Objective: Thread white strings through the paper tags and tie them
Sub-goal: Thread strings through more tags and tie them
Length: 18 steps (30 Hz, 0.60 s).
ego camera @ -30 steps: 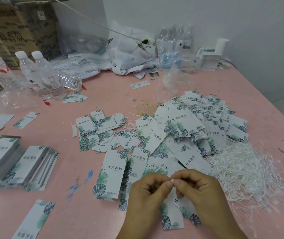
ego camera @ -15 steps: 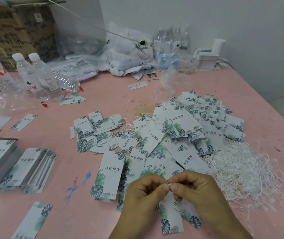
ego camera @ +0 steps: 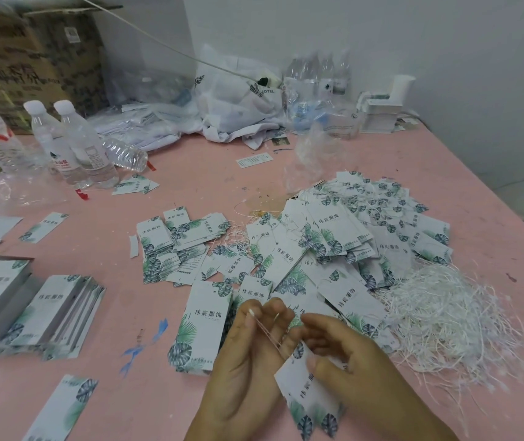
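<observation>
Two water bottles (ego camera: pixel 73 144) stand near the pink table's (ego camera: pixel 190 173) far left edge, before a cardboard box (ego camera: pixel 31 58). Scattered tags (ego camera: pixel 334 246) heap mid-table, loose white strings (ego camera: pixel 445 316) piled toward the right edge, stacked tags (ego camera: pixel 44 310) at the left edge. At the near edge, the left hand (ego camera: pixel 248 354), fingers extended, has a string (ego camera: pixel 267 329) looped over them; the right hand (ego camera: pixel 346 354) pinches a tag (ego camera: pixel 305 386).
</observation>
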Each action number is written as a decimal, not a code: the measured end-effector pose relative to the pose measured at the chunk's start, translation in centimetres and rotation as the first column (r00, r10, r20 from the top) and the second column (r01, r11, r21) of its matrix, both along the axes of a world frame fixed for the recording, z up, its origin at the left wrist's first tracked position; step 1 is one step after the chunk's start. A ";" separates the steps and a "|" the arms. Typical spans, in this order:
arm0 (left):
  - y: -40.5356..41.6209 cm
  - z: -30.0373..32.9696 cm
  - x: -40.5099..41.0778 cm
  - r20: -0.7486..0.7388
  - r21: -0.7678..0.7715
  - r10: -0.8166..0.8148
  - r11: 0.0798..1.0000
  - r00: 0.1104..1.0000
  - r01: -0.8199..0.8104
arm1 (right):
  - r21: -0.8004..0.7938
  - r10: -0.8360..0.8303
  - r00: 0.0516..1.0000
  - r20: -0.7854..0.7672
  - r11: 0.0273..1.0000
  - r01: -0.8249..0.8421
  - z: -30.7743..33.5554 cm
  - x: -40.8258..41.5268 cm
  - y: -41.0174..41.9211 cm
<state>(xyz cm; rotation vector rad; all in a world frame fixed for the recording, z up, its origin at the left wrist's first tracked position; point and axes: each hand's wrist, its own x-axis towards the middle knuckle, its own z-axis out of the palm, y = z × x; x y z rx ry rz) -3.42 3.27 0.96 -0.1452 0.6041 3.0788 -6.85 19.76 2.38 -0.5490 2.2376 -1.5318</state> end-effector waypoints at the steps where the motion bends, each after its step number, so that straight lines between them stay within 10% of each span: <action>1: 0.0 0.1 0.1 0.008 0.051 -0.007 0.999 1.000 0.007 | -0.010 0.024 0.999 0.027 1.000 -0.024 -0.2 0.1 -0.1; 11: -0.4 0.7 0.0 0.005 0.198 0.014 0.980 1.000 -0.014 | -0.170 0.333 0.836 0.436 0.943 -0.287 0.0 -0.6 1.4; 18: 0.0 -0.4 -1.1 0.130 0.058 0.101 0.992 0.986 -0.109 | -0.473 0.055 0.787 0.615 0.824 0.313 0.4 -1.9 2.4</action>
